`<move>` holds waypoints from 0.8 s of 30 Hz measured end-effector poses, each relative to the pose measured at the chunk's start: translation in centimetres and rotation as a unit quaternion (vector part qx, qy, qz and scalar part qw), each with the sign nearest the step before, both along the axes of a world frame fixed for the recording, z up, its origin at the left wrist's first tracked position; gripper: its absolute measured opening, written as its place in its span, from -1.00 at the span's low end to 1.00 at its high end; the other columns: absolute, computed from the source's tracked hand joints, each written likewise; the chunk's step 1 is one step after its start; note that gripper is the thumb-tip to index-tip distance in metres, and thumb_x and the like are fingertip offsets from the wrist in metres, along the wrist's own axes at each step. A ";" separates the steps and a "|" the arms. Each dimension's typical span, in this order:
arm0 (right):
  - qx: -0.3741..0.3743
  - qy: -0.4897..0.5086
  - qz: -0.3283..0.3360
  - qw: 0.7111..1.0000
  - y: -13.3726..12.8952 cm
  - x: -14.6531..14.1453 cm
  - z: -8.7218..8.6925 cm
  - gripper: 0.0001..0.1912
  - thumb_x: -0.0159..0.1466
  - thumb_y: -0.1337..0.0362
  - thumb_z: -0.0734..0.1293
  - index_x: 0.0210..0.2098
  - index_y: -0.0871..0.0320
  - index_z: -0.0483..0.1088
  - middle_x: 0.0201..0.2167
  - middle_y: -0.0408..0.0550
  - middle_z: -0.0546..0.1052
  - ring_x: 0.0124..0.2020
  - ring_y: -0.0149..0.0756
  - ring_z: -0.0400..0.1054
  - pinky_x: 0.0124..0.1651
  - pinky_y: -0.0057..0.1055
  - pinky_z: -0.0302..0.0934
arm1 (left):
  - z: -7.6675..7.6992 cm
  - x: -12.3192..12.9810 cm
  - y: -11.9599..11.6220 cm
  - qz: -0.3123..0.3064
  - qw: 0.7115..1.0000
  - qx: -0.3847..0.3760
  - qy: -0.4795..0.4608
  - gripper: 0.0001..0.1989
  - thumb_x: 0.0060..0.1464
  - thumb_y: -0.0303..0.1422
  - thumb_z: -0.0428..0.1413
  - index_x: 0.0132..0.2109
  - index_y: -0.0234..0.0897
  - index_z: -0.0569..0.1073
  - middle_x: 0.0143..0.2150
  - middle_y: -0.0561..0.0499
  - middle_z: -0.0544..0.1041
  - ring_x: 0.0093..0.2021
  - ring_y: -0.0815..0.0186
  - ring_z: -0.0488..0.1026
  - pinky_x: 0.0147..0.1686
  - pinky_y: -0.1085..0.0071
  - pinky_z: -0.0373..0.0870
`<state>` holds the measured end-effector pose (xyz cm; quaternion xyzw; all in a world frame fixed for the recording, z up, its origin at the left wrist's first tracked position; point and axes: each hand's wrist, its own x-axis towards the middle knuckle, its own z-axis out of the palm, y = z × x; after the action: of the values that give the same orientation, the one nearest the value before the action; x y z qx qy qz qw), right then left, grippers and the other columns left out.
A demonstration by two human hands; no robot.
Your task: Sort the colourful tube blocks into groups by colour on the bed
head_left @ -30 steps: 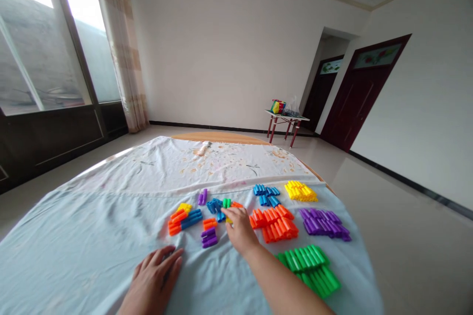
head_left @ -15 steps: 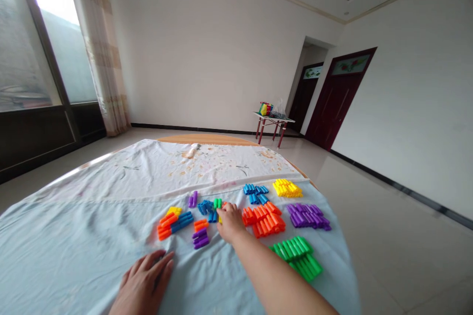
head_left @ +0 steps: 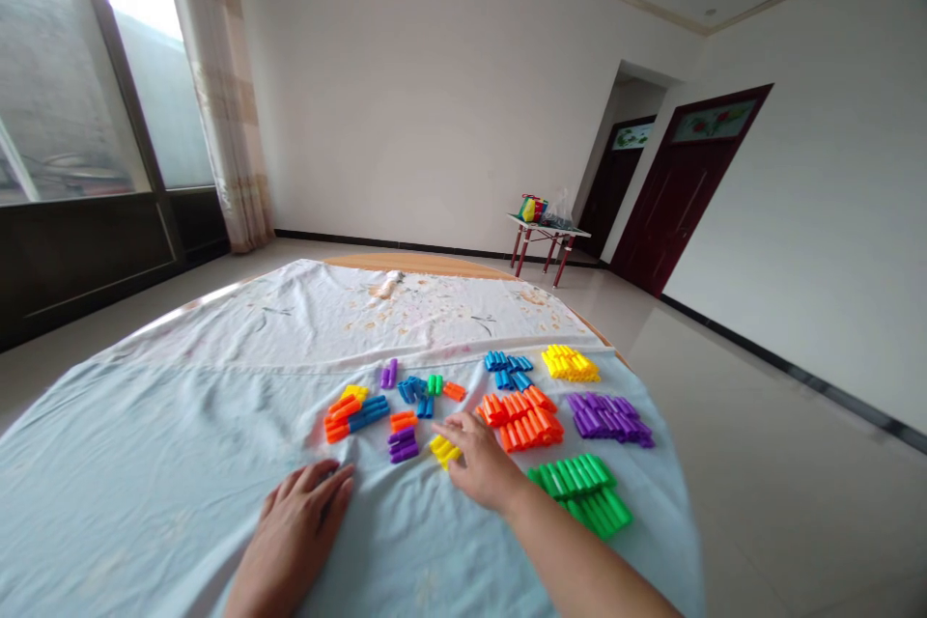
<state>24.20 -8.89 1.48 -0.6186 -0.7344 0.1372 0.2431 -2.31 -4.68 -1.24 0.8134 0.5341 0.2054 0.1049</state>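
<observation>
My right hand (head_left: pixel 484 460) is at a few short yellow plastic tubes (head_left: pixel 444 450), its index finger along their far side and its thumb at the near side. My left hand (head_left: pixel 295 523) lies flat on the light blue cloth, fingers stretched out, holding nothing. Just left of the yellow tubes are purple tubes (head_left: pixel 403 445) and a small orange group (head_left: pixel 404 420). Beyond them lie blue tubes (head_left: pixel 412 390), a green pair (head_left: pixel 435 384), a single orange piece (head_left: pixel 454 391) and a purple pair (head_left: pixel 389 373). Further left, an orange, blue and yellow cluster (head_left: pixel 348 417) lies together.
Sorted piles stand on the right: orange (head_left: pixel 528 423), green (head_left: pixel 586 492), purple (head_left: pixel 609 419), yellow (head_left: pixel 571 363) and blue (head_left: pixel 508 369). A wrinkled cloth (head_left: pixel 159 444) covers the round table. A small table (head_left: pixel 550 229) with bags stands by the far wall.
My right hand has drawn back toward me with the yellow tubes, uncovering the single orange piece. My left hand stays on the cloth. The view has shifted slightly.
</observation>
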 end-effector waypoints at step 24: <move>0.025 0.061 -0.093 0.994 -4.1 -1.2 -0.9 -0.40 0.05 0.28 0.38 0.10 0.03 0.27 -0.02 0.00 0.38 0.00 -0.20 0.24 0.09 -0.32 0.12 | -1.0 -0.4 1.4 -0.004 0.998 -0.031 0.055 -0.57 0.07 -0.06 -0.16 -0.02 0.03 0.45 0.06 0.05 0.44 0.09 0.14 0.30 0.03 0.16 0.22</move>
<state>23.03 -13.02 0.56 -0.6684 -0.6609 0.1328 0.3143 -2.72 -3.25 -2.20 0.8220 0.5418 0.1434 0.1010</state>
